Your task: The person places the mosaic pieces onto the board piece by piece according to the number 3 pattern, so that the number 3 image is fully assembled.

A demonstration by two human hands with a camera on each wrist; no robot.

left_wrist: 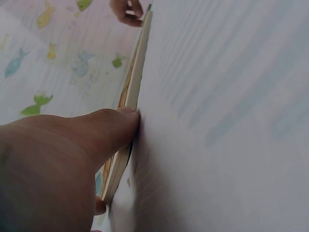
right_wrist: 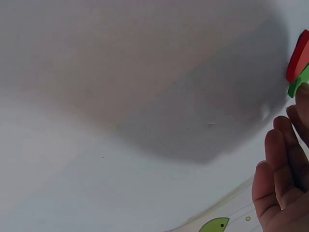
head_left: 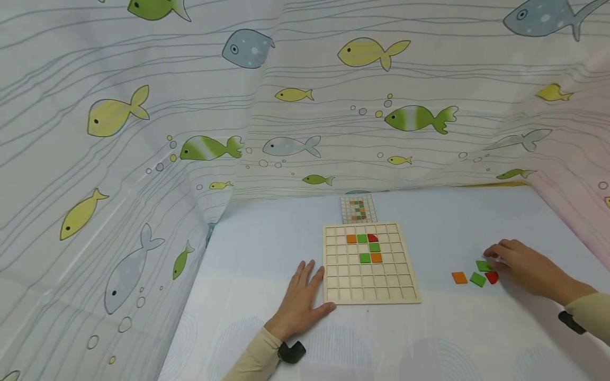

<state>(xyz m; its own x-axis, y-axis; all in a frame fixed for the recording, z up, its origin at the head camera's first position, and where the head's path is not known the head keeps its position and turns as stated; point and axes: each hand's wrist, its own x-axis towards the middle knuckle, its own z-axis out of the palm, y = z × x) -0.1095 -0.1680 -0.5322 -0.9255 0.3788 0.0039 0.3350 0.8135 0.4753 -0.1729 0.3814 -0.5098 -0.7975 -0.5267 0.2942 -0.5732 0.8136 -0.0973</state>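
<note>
left hand splayed against board | right hand at tiles, grip unclear | card behind

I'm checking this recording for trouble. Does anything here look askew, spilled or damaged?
No damage or spill stands out. The only disorder is mild: the loose tiles beside the right hand lie at differing angles, while the coloured tiles on the grid board, which the left hand touches, sit squarely in their cells.
</note>
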